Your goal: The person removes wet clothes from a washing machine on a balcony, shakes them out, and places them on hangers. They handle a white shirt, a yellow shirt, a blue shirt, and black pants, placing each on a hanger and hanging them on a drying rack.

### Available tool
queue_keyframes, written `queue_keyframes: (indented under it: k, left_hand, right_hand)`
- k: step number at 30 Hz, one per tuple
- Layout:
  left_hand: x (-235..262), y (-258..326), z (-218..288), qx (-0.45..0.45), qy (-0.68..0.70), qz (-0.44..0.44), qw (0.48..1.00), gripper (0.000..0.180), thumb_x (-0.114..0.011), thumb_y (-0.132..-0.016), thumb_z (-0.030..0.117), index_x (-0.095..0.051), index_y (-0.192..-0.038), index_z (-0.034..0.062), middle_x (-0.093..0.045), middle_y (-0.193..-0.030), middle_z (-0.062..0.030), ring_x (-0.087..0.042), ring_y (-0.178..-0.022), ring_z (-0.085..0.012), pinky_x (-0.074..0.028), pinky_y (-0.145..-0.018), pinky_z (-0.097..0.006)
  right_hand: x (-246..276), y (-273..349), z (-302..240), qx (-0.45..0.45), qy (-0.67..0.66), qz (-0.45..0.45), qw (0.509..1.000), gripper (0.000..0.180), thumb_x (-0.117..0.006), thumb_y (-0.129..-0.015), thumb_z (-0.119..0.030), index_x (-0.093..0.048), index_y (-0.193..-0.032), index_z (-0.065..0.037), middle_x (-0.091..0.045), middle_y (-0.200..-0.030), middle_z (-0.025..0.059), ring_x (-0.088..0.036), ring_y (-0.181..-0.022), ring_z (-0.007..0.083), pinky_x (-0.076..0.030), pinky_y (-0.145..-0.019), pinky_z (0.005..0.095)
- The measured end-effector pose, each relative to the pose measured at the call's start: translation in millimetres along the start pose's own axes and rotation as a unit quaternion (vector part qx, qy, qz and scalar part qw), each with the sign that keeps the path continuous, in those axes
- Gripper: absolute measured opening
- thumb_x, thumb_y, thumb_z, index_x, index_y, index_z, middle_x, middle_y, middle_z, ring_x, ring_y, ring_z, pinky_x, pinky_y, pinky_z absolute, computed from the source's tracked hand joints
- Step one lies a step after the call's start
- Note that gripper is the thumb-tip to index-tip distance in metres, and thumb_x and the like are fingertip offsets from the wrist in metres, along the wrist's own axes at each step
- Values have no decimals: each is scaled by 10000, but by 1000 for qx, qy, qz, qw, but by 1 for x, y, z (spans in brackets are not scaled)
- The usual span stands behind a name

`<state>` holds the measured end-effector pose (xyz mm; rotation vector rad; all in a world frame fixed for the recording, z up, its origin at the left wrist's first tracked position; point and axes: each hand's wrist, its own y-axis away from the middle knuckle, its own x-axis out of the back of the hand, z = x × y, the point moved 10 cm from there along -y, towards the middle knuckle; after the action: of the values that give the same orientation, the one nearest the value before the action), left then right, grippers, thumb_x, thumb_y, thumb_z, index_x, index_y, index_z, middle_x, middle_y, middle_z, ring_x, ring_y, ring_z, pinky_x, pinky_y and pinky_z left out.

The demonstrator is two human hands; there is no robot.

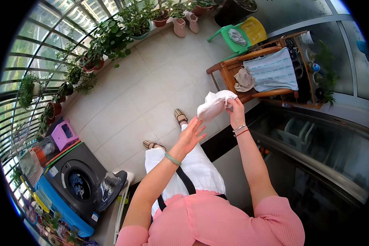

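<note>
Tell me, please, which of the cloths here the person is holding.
It is the white cloth, gripped in the right hand; the blue striped cloth and the beige cloth lie on the wooden chair instead.

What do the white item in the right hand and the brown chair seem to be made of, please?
White item: probably soft, matt fabric, since it bunches into folds at the right hand; fibre unclear.
Brown chair: apparently wood, perhaps varnished, judging by its warm brown tone and soft sheen.

Open floor (151, 90) between 2 obstacles: washing machine (76, 166), wooden chair (229, 78)
</note>
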<state>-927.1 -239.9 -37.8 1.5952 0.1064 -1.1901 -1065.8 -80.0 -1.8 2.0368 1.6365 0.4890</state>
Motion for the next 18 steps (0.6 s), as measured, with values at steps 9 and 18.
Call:
queue_keyframes:
  k: [9, 18]
  left_hand:
    - [-48, -136, -5, 38, -11, -8, 999, 547, -478, -994, 365, -327, -1462, 126, -345, -1480, -133, -365, -1346, -269, -333, -1094, -457]
    - [21, -177, 24, 15, 50, 62, 997, 472, -483, -995, 334, -417, -1399, 99, -475, -1384, -119, -466, -1258, -236, -387, -1054, -408]
  right_hand:
    - [151, -230, 19, 33, -12, 102, 994, 299, -631, -859, -109, -631, -1144, -20, -616, -1069, 30, -564, -985, 132, -435, -873, 261]
    - [127, -300, 99, -49, 13, 121, 991, 498, -586, -921, -213, -472, -1364, -16, -487, -1387, 106, -414, -1320, 246, -319, -1076, 399]
